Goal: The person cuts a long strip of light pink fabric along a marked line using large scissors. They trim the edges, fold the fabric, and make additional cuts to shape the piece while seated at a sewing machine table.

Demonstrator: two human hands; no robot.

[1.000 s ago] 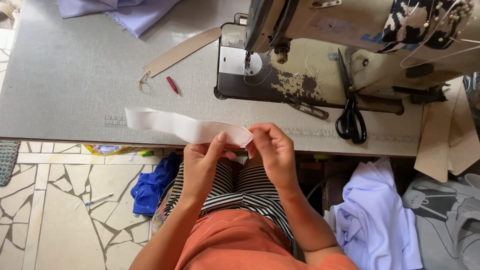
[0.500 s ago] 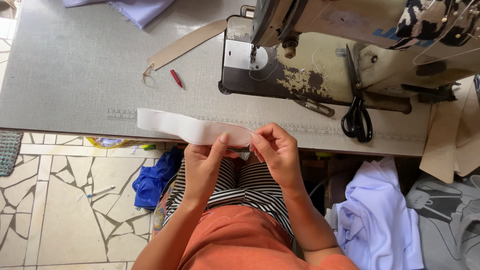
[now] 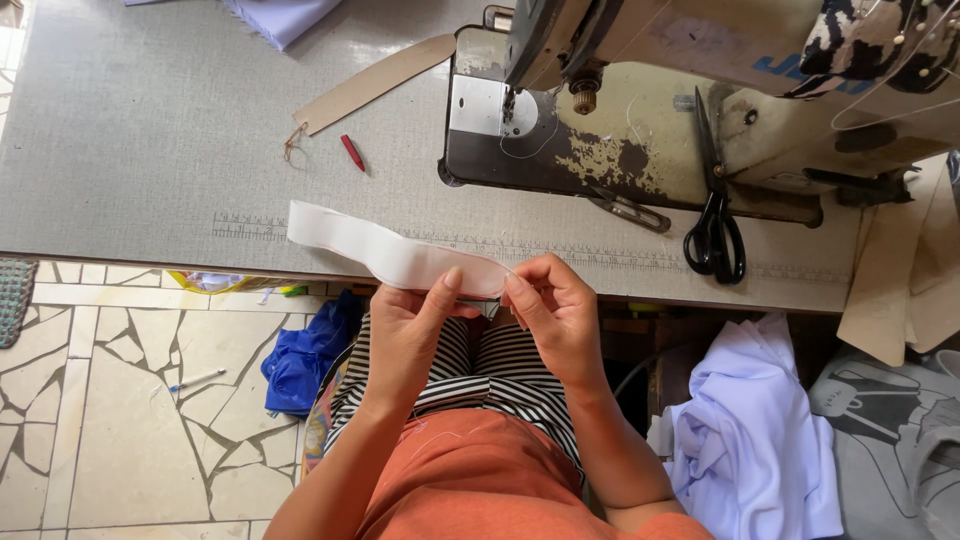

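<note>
White fabric strip (image 3: 385, 253) runs long-axis leftward and away from both hands, its far end lying on the grey sewing table (image 3: 150, 150). Left hand (image 3: 412, 330) and right hand (image 3: 555, 315) pinch its near end, fingers closed, just off the table's edge.

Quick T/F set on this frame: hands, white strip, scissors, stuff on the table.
1. Both hands, left hand and right hand, pinch one end of the white fabric strip. True.
2. The black scissors lie on the floor. False: they lie on the table by the sewing machine.
3. A red pen lies on the table. True.
4. The strip is under the machine's needle. False: it is held at the table's near edge.
</note>
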